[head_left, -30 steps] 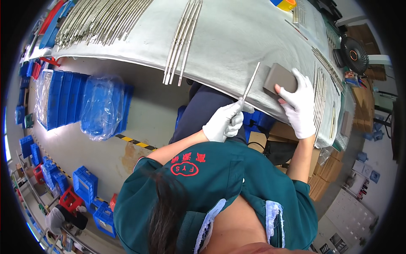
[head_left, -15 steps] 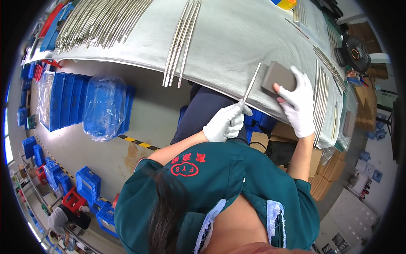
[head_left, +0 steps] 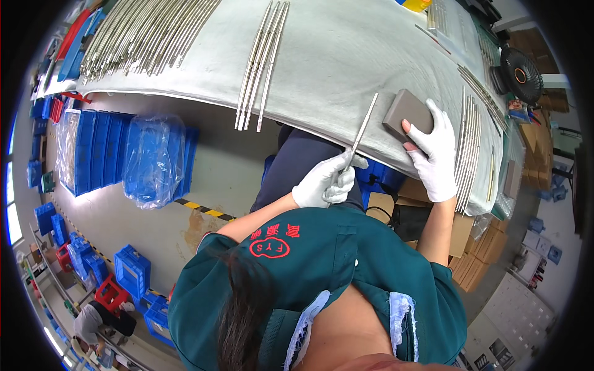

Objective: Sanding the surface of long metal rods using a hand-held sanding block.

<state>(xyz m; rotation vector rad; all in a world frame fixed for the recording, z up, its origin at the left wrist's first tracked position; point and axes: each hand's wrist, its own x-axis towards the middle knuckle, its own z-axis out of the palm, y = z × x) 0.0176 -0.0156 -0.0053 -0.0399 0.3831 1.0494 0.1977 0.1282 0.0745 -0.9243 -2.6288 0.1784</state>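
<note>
In a white glove, my left hand (head_left: pixel 328 180) is closed around the lower part of a thin silvery metal rod (head_left: pixel 365 127), which tilts up and to the right over the table's near edge. To the right of the rod's tip, a grey-brown rectangular block (head_left: pixel 405 113) is on or just above the cloth. My right hand (head_left: pixel 437 154), gloved with the thumb and one fingertip bare, grips that block by its right side. The rod and the block are a small gap apart. Inside my left fist the rod's lower end is mostly hidden.
A pale cloth covers the table (head_left: pixel 334 55). Several rods (head_left: pixel 263 65) lie left of centre, a large row of rods (head_left: pixel 145 37) lies far left, and more rods (head_left: pixel 470 148) lie to the right. A black fan (head_left: pixel 520 75) stands beyond. Blue crates (head_left: pixel 99 151) are on the floor.
My left hand has shifted slightly left and down, taking the rod with it. The block, blurred before, now shows sharply, and my right hand has moved a little to the left.
</note>
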